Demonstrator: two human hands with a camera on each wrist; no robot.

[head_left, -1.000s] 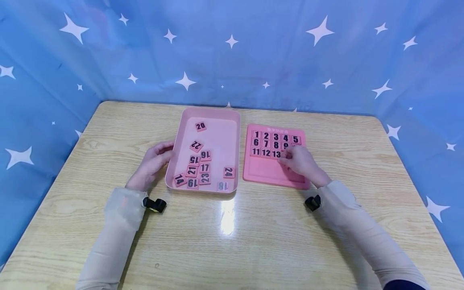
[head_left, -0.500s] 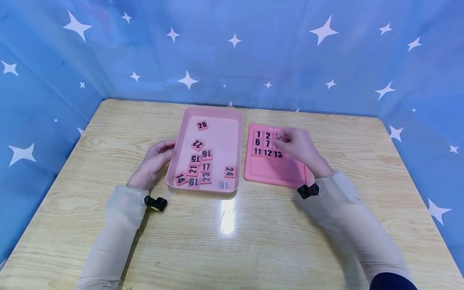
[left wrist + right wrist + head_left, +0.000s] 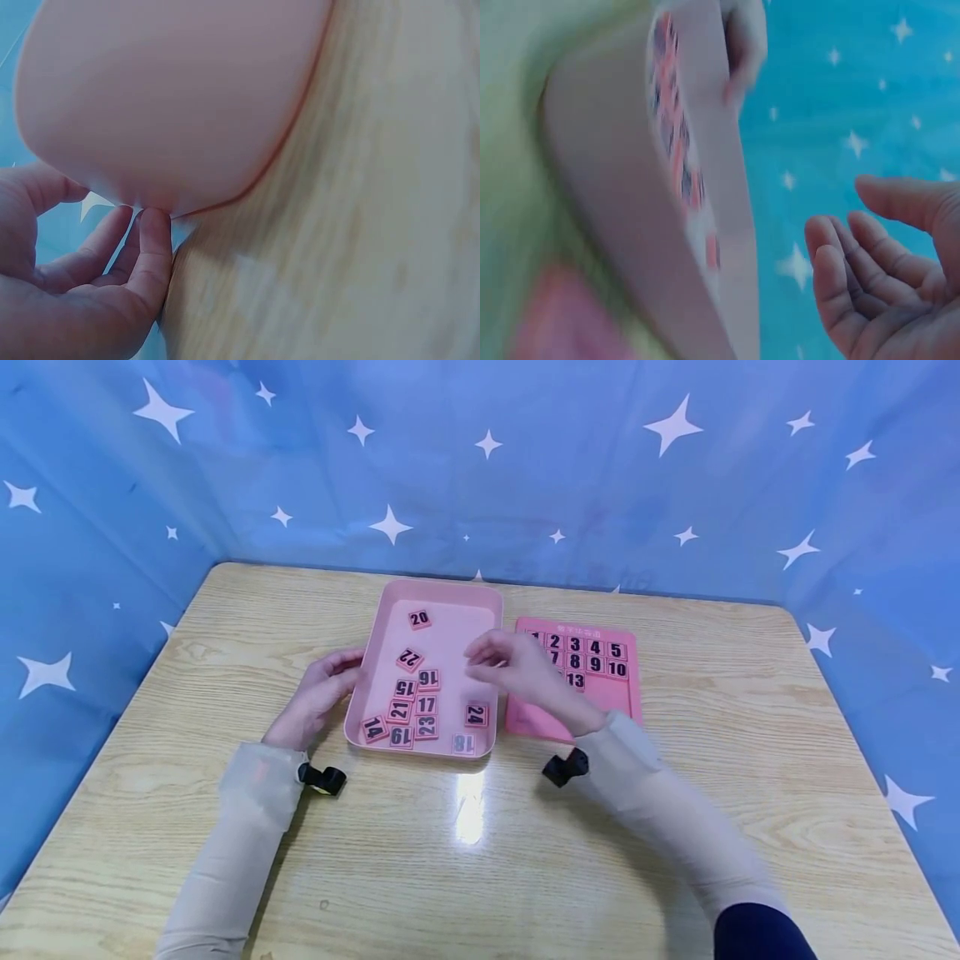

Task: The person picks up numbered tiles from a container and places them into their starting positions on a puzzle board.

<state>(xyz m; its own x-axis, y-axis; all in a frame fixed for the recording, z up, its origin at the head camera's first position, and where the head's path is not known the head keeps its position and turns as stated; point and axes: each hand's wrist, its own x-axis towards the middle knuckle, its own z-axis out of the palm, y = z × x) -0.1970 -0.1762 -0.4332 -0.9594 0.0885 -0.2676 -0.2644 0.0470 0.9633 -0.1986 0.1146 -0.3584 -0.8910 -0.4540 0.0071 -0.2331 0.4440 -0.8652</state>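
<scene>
A pink tray holds loose number tiles, among them 14, 20 and 24. My left hand touches the tray's left outer wall; in the left wrist view its fingertips press on that wall. Over the tray's right rim hovers my right hand; the right wrist view shows its fingers loosely bent, with nothing between them. To the right lies a pink number board, with tiles from 1 to 10 in two rows and 13 in a third. The right hand and forearm cover its left part.
All of this sits on a light wooden table. Behind and at the sides hangs a blue cloth with white stars. A black wrist camera is strapped to the left wrist, another to the right.
My right hand has left the number board and travelled left to the tray's right rim, uncovering tiles 5, 9 and 10. The left hand stays at the tray's side.
</scene>
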